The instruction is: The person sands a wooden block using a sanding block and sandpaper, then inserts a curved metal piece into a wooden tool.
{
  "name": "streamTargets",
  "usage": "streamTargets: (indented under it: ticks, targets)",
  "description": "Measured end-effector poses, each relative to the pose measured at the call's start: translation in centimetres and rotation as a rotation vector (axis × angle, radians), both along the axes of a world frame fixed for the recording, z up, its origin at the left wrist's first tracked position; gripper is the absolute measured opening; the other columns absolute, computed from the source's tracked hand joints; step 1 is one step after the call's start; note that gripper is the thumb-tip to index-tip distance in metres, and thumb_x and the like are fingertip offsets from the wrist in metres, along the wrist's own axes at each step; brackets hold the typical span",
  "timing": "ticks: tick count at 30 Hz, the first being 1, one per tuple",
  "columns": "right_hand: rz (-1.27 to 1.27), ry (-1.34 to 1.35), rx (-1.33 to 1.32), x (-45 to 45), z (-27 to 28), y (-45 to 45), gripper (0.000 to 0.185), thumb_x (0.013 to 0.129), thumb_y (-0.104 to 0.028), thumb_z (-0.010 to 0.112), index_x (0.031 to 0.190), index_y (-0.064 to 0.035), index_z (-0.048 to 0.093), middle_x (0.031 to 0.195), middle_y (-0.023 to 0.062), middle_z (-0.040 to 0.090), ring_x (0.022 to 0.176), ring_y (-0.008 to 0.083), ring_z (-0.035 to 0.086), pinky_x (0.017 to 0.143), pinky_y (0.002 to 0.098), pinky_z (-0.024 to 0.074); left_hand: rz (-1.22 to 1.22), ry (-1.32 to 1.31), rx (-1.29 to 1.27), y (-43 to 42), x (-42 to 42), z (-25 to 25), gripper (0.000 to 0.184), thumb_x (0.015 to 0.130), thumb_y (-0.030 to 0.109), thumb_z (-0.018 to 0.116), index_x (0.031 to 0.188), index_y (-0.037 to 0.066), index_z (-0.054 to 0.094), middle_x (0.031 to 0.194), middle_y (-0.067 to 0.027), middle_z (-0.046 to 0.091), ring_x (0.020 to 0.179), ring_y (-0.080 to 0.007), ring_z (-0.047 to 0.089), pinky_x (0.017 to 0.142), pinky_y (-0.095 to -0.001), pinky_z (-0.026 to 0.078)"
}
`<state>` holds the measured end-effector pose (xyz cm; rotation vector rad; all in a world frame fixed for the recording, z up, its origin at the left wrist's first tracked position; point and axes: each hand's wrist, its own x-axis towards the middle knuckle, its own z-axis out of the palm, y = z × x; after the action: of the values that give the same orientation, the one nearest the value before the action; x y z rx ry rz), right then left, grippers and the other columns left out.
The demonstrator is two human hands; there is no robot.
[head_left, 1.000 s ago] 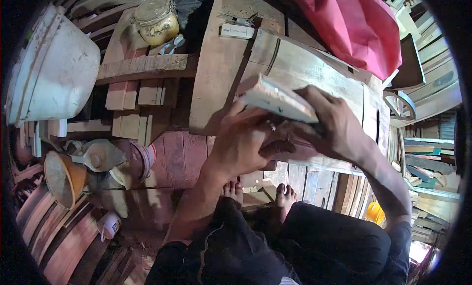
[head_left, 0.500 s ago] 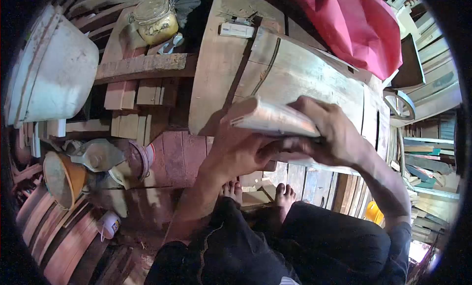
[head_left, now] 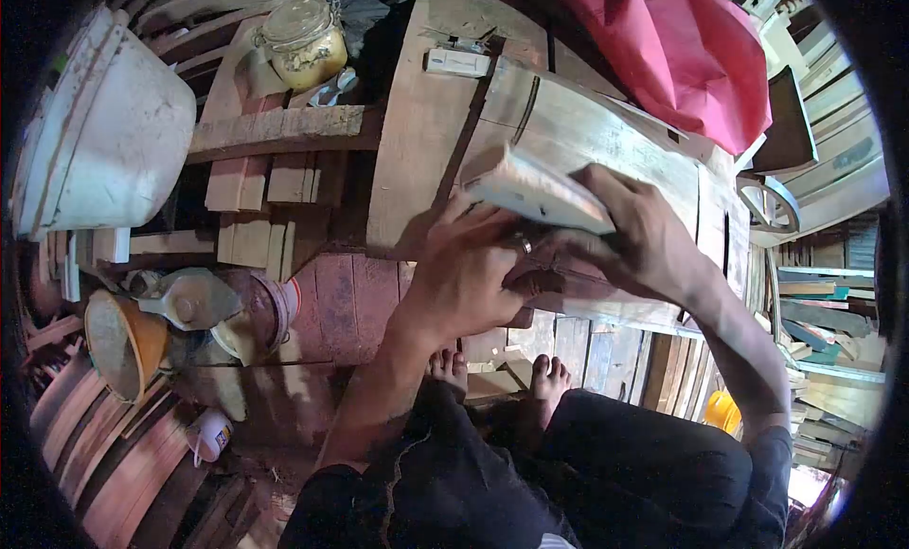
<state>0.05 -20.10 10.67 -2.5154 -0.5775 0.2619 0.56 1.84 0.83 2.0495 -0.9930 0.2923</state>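
Observation:
A short, pale wooden piece (head_left: 544, 198) with a shaped end is held up above the workbench, tilted with its left end higher. My left hand (head_left: 469, 274), with a ring on one finger, is closed at the piece's lower left side. On the other end, my right hand (head_left: 644, 232) grips with its fingers over the top edge and its thumb beneath. Part of the left fingers is hidden behind the wood. Beneath both hands lies the wooden board surface of the workbench (head_left: 606, 137).
A small white box-like item (head_left: 457, 63) lies on the bench near a red sheet (head_left: 672, 56). To the left stand a jar (head_left: 308, 47), a large white tub (head_left: 123, 123) and an orange funnel-shaped container (head_left: 123, 345). My bare feet (head_left: 547, 378) are on the plank floor.
The wooden piece has tilted, its left end rising a little. My left hand's fingers have shifted on its underside, and the ring now shows. My right hand keeps its grip.

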Motion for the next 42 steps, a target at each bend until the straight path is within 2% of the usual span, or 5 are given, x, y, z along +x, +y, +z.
streamTargets:
  ticks: [1, 6, 10, 18, 42]
  targets:
    - [0.055, 0.011, 0.033, -0.3, 0.2, 0.2, 0.049, 0.085, -0.018, 0.083, 0.124, 0.0016, 0.06, 0.106, 0.0199, 0.066, 0.1, 0.0434, 0.068, 0.086, 0.0458, 0.055, -0.033, 0.211, 0.095, 0.3, -0.7, -0.8, 0.045, 0.076, 0.038, 0.086, 0.116, 0.018, 0.077, 0.113, -0.005, 0.073, 0.106, -0.0278, 0.069, 0.099, -0.045, 0.049]
    - [0.006, -0.018, -0.005, 0.0, 0.1, 0.1, 0.041, 0.092, -0.03, 0.078, 0.118, -0.0045, 0.059, 0.104, 0.0208, 0.066, 0.094, 0.0448, 0.069, 0.081, 0.0503, 0.057, -0.011, 0.145, -0.002, 0.0, 0.0, -0.7, 0.045, 0.077, 0.04, 0.085, 0.116, 0.02, 0.077, 0.109, -0.0067, 0.074, 0.099, -0.0291, 0.072, 0.094, -0.0451, 0.052]
    - [0.103, -0.04, 0.033, -0.2, 0.1, 0.3, 0.047, 0.087, -0.02, 0.082, 0.121, 0.0009, 0.059, 0.103, 0.0209, 0.065, 0.096, 0.0433, 0.068, 0.081, 0.0466, 0.0535, -0.06, 0.221, 0.08, 0.4, -0.5, -0.8, 0.043, 0.079, 0.039, 0.084, 0.115, 0.018, 0.076, 0.108, -0.0088, 0.073, 0.097, -0.0321, 0.071, 0.088, -0.0457, 0.055]
    - [-0.017, -0.064, -0.025, -0.2, -0.2, 0.4, 0.048, 0.086, -0.02, 0.083, 0.123, -0.001, 0.06, 0.105, 0.0176, 0.066, 0.098, 0.0413, 0.069, 0.083, 0.0458, 0.0558, 0.015, 0.098, -0.015, 0.0, -0.2, 0.2, 0.038, 0.082, 0.04, 0.082, 0.111, 0.015, 0.077, 0.116, -0.0052, 0.071, 0.114, -0.0285, 0.066, 0.104, -0.0435, 0.047]
    - [-0.001, -0.057, 0.064, -1.2, -0.4, 0.4, 0.051, 0.085, -0.02, 0.084, 0.124, 0.0002, 0.058, 0.107, 0.0196, 0.065, 0.101, 0.0433, 0.069, 0.083, 0.0465, 0.0561, -0.064, 0.249, 0.086, 0.4, -0.7, -0.1, 0.046, 0.082, 0.039, 0.082, 0.122, 0.019, 0.075, 0.118, -0.0042, 0.073, 0.118, -0.0241, 0.065, 0.106, -0.0433, 0.044]
